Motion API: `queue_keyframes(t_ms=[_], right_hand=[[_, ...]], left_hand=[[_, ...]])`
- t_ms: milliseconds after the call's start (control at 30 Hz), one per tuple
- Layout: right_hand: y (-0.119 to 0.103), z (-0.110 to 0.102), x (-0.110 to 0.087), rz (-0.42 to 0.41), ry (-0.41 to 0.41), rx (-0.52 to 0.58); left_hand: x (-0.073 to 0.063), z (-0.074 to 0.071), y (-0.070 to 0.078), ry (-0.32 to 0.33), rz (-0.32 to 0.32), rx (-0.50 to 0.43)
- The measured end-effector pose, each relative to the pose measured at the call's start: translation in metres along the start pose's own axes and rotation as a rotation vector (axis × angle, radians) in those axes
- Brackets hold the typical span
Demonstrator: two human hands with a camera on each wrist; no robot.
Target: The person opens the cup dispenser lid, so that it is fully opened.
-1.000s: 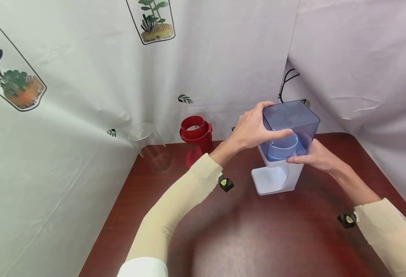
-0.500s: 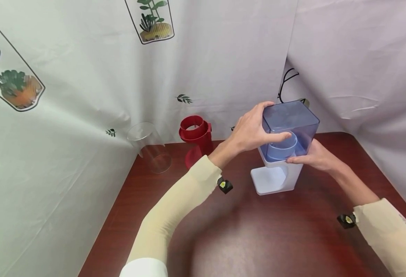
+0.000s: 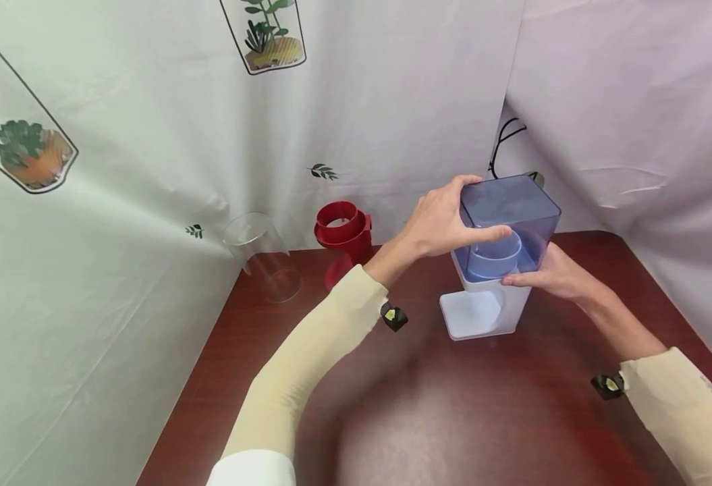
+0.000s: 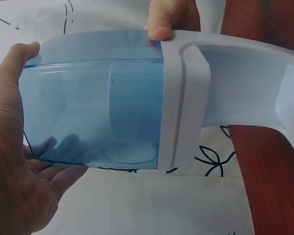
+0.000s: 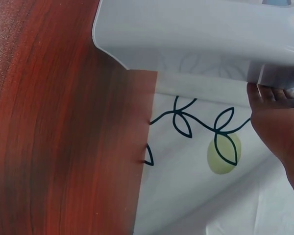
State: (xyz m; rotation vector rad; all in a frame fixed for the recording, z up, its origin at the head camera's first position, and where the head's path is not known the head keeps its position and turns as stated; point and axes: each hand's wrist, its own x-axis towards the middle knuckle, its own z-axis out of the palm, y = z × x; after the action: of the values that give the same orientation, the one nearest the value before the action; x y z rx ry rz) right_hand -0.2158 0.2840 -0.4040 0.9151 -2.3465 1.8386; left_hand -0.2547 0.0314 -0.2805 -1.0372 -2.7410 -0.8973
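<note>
Has nearest a wood-grained, reddish-brown surface [image 3: 477,405], shiny in the middle. Toward its far right corner, holds with the right hand [image 3: 553,273] the upper part of a smooth white stand [image 3: 474,314], flat-based with a curved column, thumb at the seam. With the left hand [image 3: 437,223], spread wide, grips the closed top of a translucent blue box [image 3: 510,196], squarish, enclosing a round collar [image 3: 494,266] above the stand. Shows by the far edge a hollow red ring-topped holder [image 3: 340,233]; at the far left corner, a clear cylinder [image 3: 264,260]; beyond, creased plant-printed cloth [image 3: 392,101].
</note>
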Motion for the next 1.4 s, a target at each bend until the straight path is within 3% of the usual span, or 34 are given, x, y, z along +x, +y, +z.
queue_keyframes(t_ms=[667, 1167, 1400], right_hand=[[-0.0019, 0.0022, 0.0005, -0.019, 0.034, -0.054], [-0.001, 0.003, 0.0008, -0.011, 0.026, -0.037], [-0.0022, 0.0036, -0.0013, -0.015, 0.033, -0.041]], left_hand=[[-0.0047, -0.0023, -0.0041, 0.021, 0.063, -0.051], [0.0019, -0.0051, -0.0067, -0.01, 0.003, -0.133], [0.0009, -0.004, -0.0092, -0.009, 0.013, -0.155]])
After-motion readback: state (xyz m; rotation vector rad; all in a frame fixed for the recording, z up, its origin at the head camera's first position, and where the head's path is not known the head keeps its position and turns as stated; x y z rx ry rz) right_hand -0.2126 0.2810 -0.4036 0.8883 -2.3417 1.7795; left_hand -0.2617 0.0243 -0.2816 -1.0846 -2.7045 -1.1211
